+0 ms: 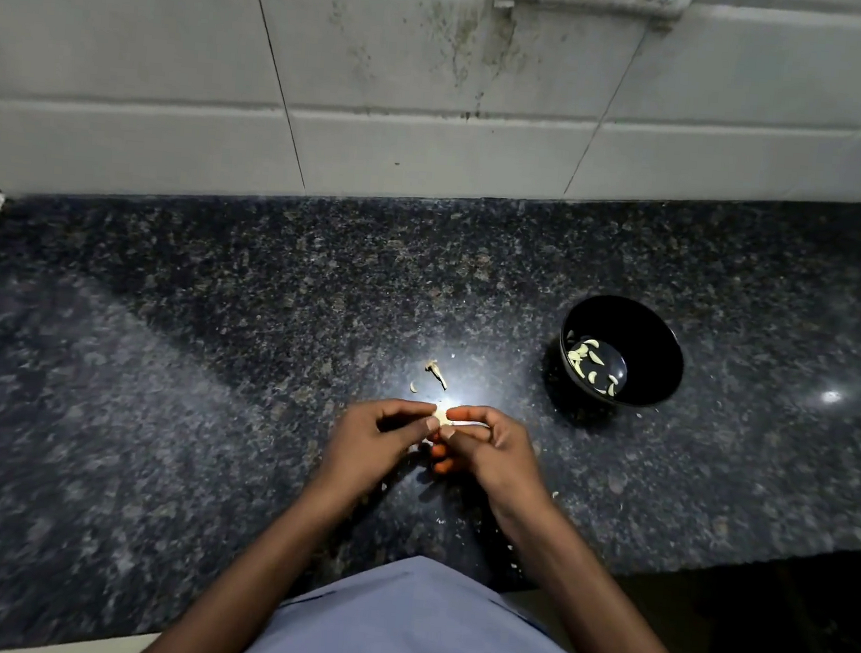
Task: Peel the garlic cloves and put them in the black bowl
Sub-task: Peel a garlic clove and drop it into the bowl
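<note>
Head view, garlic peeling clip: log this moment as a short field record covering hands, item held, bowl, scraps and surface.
left hand: left hand pinches the garlic clove
right hand: right hand pinches the same clove
black bowl: black bowl to the right of the hands, upright, holding peeled cloves
scraps: garlic stem scrap on the counter beyond the hands
surface: dark granite countertop

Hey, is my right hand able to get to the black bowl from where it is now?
Probably yes. The counter between your right hand and the black bowl shows nothing in the way, though that hand is pinching the garlic clove.
</note>
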